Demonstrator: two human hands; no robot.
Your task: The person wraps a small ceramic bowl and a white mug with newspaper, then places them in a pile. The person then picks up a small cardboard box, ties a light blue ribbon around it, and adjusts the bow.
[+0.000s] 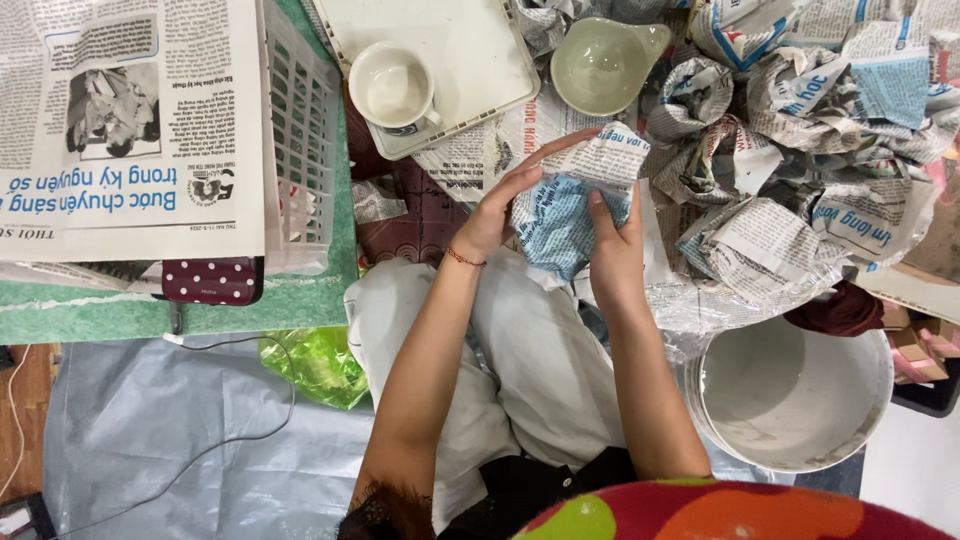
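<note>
Now both hands, left hand [497,210] and right hand [617,245], grasp one newspaper-wrapped bundle [570,205]; one cup [392,88], one bowl [600,65].

Object inside newspaper bundle [565,210] hidden; bucket [790,395] bottom unclear.

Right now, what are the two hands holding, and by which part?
Both hands hold a newspaper-wrapped bundle: the left hand grips its left side, the right hand its right side.

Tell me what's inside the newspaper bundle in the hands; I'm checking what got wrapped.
Nothing of the contents shows. Left hand and right hand press on the newspaper bundle, and crumpled paper covers it all round, hiding whatever is inside.
</note>
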